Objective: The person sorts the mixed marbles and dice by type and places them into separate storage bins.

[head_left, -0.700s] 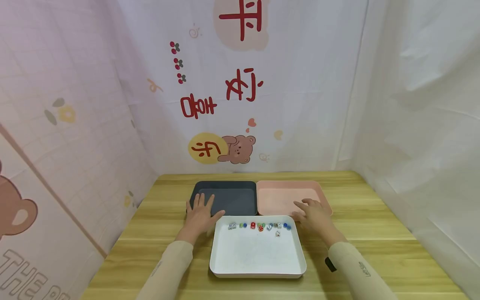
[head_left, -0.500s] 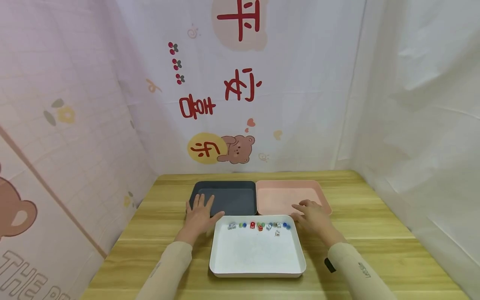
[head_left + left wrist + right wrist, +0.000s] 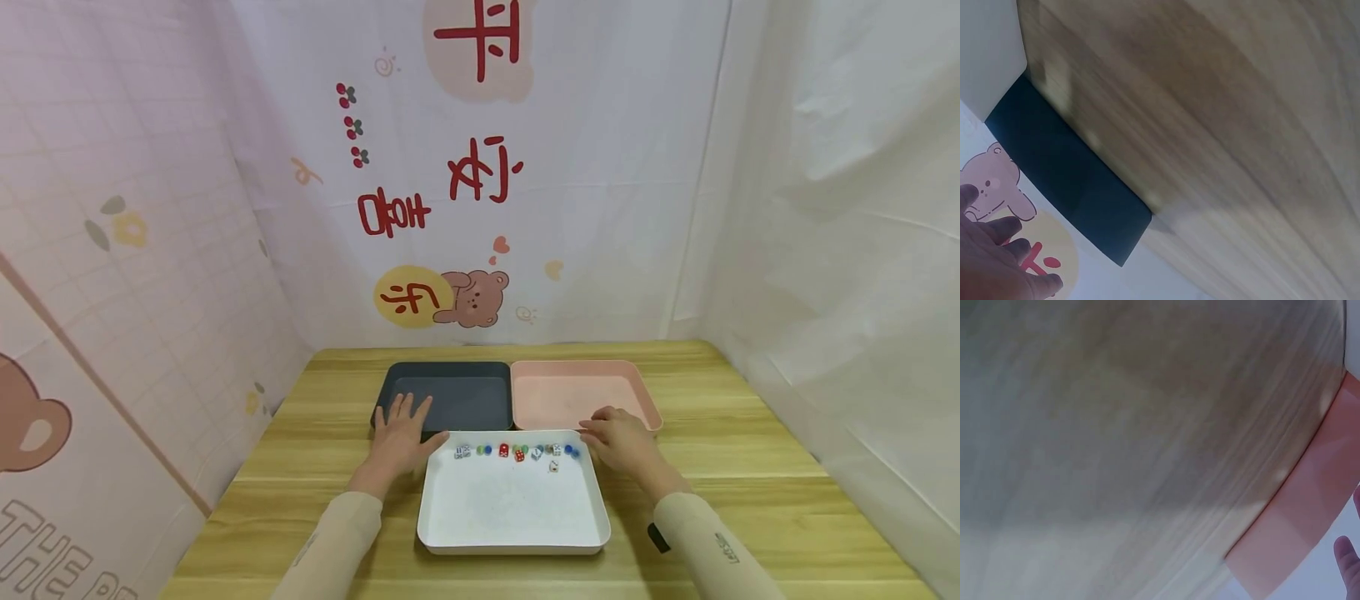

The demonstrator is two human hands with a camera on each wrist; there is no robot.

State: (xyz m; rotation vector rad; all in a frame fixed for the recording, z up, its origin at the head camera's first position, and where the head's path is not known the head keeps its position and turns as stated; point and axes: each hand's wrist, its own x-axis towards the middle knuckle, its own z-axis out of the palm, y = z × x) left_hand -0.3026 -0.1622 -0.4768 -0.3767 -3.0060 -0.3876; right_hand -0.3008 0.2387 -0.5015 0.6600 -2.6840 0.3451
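Observation:
In the head view a white tray (image 3: 514,500) lies between my hands. Along its far side sit several small items: white dice (image 3: 462,452), red dice (image 3: 519,456), and small blue (image 3: 568,449) and green round pieces. My left hand (image 3: 397,446) has its fingers spread over the near left corner of the dark grey tray (image 3: 480,396), its thumb by the white tray's far left corner. At the far right corner of the white tray is my right hand (image 3: 622,442), fingers loosely bent, over the near edge of the pink tray (image 3: 577,396). Neither hand appears to hold anything.
The dark and pink trays stand side by side beyond the white one, on a wooden table (image 3: 300,467). Printed white cloth (image 3: 600,208) hangs behind the table and along both sides.
My right hand has shifted slightly left, its fingers drawn closer to the white tray's corner. The left hand has dipped a little towards the white tray. The dice and round pieces stay put.

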